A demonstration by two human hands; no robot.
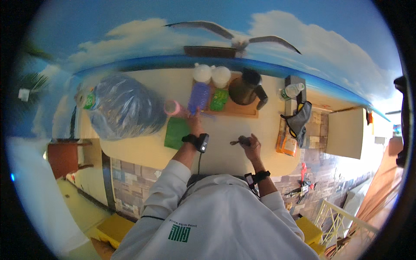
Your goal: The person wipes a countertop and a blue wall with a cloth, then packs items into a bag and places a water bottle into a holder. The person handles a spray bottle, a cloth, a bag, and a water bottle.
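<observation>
My left hand (195, 123) reaches forward, its fingers at the near edge of a ribbed blue-purple plastic item (199, 94). Motion blur hides whether it grips anything. Close by its left side is a pink cup-like container (172, 108), and a green sheet or mat (175, 132) lies partly beside the wrist. In my right hand (253, 148), above the table's near half, is a small dark object (244, 141) with a brown knobbed end pointing left; its exact kind is unclear.
A wooden tray (240, 110) holds white round pots (221, 76), a green item (219, 99) and a dark jug (243, 91). Left stands a large clear-plastic-wrapped bundle (130, 104). At right are a plastic bottle (292, 91), grey fabric item (298, 122) and orange packet (287, 144).
</observation>
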